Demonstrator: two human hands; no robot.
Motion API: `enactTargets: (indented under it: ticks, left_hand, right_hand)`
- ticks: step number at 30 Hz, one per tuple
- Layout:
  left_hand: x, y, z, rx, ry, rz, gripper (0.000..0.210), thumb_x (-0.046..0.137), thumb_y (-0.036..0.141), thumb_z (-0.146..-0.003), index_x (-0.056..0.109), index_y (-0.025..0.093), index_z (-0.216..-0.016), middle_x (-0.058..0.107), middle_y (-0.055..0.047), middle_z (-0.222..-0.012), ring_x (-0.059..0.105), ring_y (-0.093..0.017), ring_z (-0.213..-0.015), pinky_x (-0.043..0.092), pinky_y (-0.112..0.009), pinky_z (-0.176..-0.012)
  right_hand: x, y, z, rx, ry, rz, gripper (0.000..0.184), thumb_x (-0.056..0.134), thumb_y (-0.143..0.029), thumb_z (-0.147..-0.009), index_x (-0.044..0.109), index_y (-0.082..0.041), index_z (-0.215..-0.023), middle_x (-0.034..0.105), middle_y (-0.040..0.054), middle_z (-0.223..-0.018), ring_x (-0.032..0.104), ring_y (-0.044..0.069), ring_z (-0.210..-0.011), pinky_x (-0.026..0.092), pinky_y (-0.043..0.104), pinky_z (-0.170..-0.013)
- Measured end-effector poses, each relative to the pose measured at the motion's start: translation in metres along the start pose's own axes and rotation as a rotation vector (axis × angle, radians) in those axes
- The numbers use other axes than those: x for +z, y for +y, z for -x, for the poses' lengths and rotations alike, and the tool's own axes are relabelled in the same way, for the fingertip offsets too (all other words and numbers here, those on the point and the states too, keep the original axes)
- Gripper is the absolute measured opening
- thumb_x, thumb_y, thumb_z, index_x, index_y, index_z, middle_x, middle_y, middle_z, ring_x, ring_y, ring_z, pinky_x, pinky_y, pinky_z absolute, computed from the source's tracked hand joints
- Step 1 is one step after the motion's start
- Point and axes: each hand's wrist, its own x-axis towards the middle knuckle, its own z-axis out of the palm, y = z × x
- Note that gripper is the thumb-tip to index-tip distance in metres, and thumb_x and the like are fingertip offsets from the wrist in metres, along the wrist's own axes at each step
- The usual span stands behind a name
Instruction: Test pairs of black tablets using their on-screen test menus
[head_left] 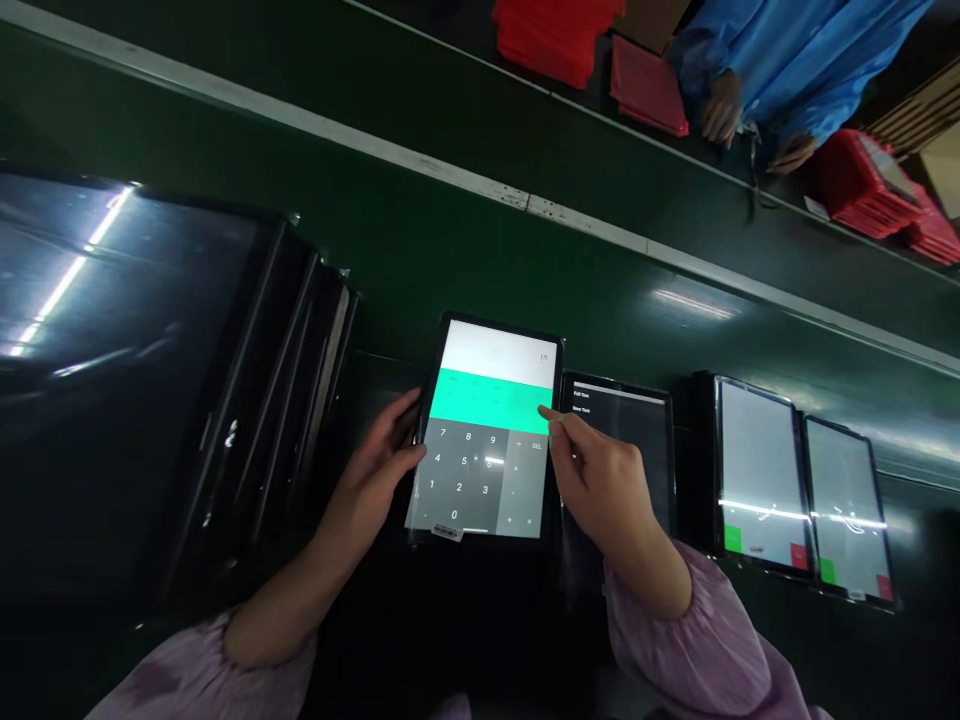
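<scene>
A tablet [480,460] with a lit calculator screen lies tilted in front of me, with a white field on top, a green band and grey number keys. My left hand [375,465] grips its left edge, thumb on the front rim and fingers partly hidden behind. On the right side of the green band, the stretched index finger of my right hand [604,480] touches or hovers just over the screen. The other fingers of that hand are curled and partly hidden; I see nothing held in it. Partly under my right hand is a second tablet [626,410] with a dark menu screen.
Two tablets [761,465] with pale screens and green and red corners lie to the right. Stacked dark tablets [150,400] fill the left side. Across the green bench [420,230], a person in blue sleeves [810,60] works among red pouches [555,40].
</scene>
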Motion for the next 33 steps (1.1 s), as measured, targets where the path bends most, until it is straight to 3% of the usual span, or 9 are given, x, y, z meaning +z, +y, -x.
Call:
enactTargets:
  ticks: [2, 5, 9, 15, 18, 20, 23, 29, 33]
  left_hand:
    - [0.002, -0.001, -0.002, -0.004, -0.001, -0.009, 0.063, 0.080, 0.042, -0.070, 0.072, 0.028, -0.131, 0.067, -0.009, -0.155, 0.048, -0.042, -0.156, 0.061, -0.048, -0.107]
    - [0.005, -0.002, -0.006, 0.018, -0.023, -0.021, 0.066, 0.080, 0.041, -0.073, 0.066, 0.027, -0.137, 0.069, -0.011, -0.152, 0.060, -0.040, -0.146, 0.061, -0.048, -0.107]
    - [0.010, -0.003, -0.011, 0.062, -0.055, -0.024, 0.071, 0.079, 0.043, -0.079, 0.060, 0.024, -0.144, 0.070, -0.014, -0.149, 0.067, -0.037, -0.137, 0.060, -0.047, -0.107]
    - [0.013, 0.004, -0.009, 0.033, -0.026, -0.033, 0.071, 0.080, 0.041, -0.073, 0.061, 0.023, -0.140, 0.072, -0.014, -0.145, 0.065, -0.039, -0.139, 0.057, -0.050, -0.111]
    - [0.015, 0.009, -0.008, 0.016, 0.001, -0.018, 0.071, 0.078, 0.043, -0.072, 0.063, 0.021, -0.138, 0.070, -0.015, -0.149, 0.059, -0.041, -0.146, 0.056, -0.052, -0.113]
    - [0.016, 0.012, -0.007, 0.018, 0.020, -0.024, 0.072, 0.076, 0.044, -0.071, 0.064, 0.019, -0.137, 0.067, -0.016, -0.152, 0.054, -0.042, -0.151, 0.056, -0.052, -0.115]
    - [0.016, 0.015, -0.007, 0.015, 0.052, -0.049, 0.070, 0.075, 0.043, -0.069, 0.065, 0.019, -0.135, 0.065, -0.016, -0.155, 0.049, -0.041, -0.154, 0.054, -0.052, -0.117]
    - [0.013, 0.014, -0.006, -0.004, 0.049, -0.067, 0.066, 0.075, 0.041, -0.072, 0.068, 0.022, -0.135, 0.069, -0.013, -0.151, 0.052, -0.040, -0.153, 0.053, -0.053, -0.119]
    - [0.011, 0.008, -0.007, 0.063, 0.083, -0.049, 0.058, 0.076, 0.040, -0.073, 0.072, 0.023, -0.129, 0.071, -0.011, -0.148, 0.052, -0.039, -0.153, 0.052, -0.052, -0.120]
  right_hand:
    - [0.000, -0.004, 0.002, -0.016, -0.009, -0.046, 0.038, 0.044, -0.022, -0.112, 0.080, -0.015, -0.103, 0.086, 0.0123, -0.105, 0.069, 0.012, -0.054, 0.042, 0.024, -0.047]
    - [0.008, -0.018, 0.004, -0.129, -0.144, -0.102, 0.037, 0.044, -0.023, -0.114, 0.075, -0.015, -0.132, 0.086, 0.0097, -0.113, 0.080, 0.016, -0.075, 0.051, 0.023, -0.055]
    - [0.015, -0.029, 0.004, -0.237, -0.202, -0.046, 0.035, 0.048, -0.025, -0.114, 0.077, -0.014, -0.130, 0.084, 0.0084, -0.121, 0.082, 0.017, -0.079, 0.051, 0.025, -0.056]
    - [-0.002, -0.011, 0.004, 0.012, -0.004, -0.015, 0.040, 0.043, -0.023, -0.112, 0.079, -0.010, -0.124, 0.085, 0.0073, -0.084, 0.067, 0.013, -0.052, 0.042, 0.024, -0.046]
    - [0.001, -0.007, 0.003, 0.042, -0.015, 0.026, 0.042, 0.042, -0.023, -0.112, 0.080, -0.009, -0.124, 0.086, 0.0104, -0.095, 0.062, 0.012, -0.045, 0.039, 0.027, -0.044]
    - [0.007, -0.009, 0.001, -0.007, -0.041, 0.039, 0.042, 0.041, -0.022, -0.112, 0.077, -0.010, -0.131, 0.086, 0.0119, -0.106, 0.070, 0.015, -0.054, 0.043, 0.027, -0.048]
    - [0.011, -0.011, 0.000, -0.051, -0.091, 0.060, 0.042, 0.042, -0.023, -0.113, 0.073, -0.012, -0.138, 0.086, 0.0102, -0.105, 0.079, 0.019, -0.068, 0.048, 0.027, -0.053]
    - [0.005, -0.005, 0.004, 0.040, 0.005, 0.009, 0.040, 0.041, -0.022, -0.112, 0.079, -0.011, -0.112, 0.084, 0.0158, -0.116, 0.068, 0.013, -0.051, 0.043, 0.027, -0.047]
    - [0.008, -0.007, 0.003, -0.018, -0.101, 0.015, 0.045, 0.037, -0.024, -0.115, 0.071, -0.009, -0.139, 0.085, 0.0110, -0.100, 0.073, 0.016, -0.060, 0.046, 0.027, -0.053]
